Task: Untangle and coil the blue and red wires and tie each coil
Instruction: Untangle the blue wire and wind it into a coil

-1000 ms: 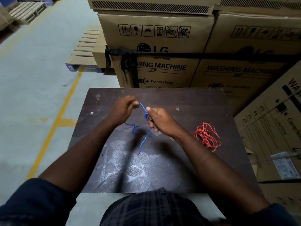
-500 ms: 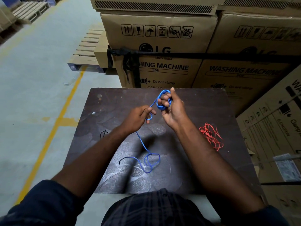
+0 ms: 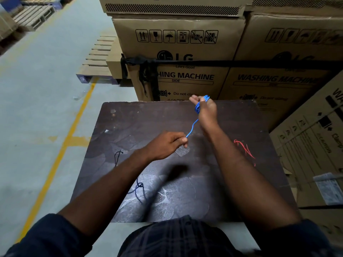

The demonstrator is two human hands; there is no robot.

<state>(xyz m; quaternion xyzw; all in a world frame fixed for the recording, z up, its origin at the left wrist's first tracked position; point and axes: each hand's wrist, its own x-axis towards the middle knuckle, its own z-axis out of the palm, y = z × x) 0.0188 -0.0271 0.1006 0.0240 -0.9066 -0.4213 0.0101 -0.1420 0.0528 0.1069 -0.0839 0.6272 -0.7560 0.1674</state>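
While your right hand [image 3: 206, 110] is raised over the far edge of the dark, scuffed wooden tabletop [image 3: 141, 119], it holds several turns of the thin blue insulated wire [image 3: 193, 125] looped around its fingers, closed on that small coil. From there a single strand runs down and left, clear of the board, to your left hand [image 3: 167, 145], which pinches it between thumb and fingertips; the rest of that hand is curled narrow. A darker tail of wire lies in loose loops on the board beneath your left forearm, partly hidden, so its join to the held strand cannot be traced. The tangled red wire [image 3: 245, 149] lies loose on the right side of the board, half hidden behind your right forearm, untied. No tray or bin is on the board. Behind it stand stacked brown cardboard washing-machine cartons [image 3: 181, 52], bound by a black strap [image 3: 241, 63]. Left: grey concrete floor [image 3: 37, 108] with a yellow painted line [image 3: 61, 154], and wooden pallets [image 3: 98, 60] further back.
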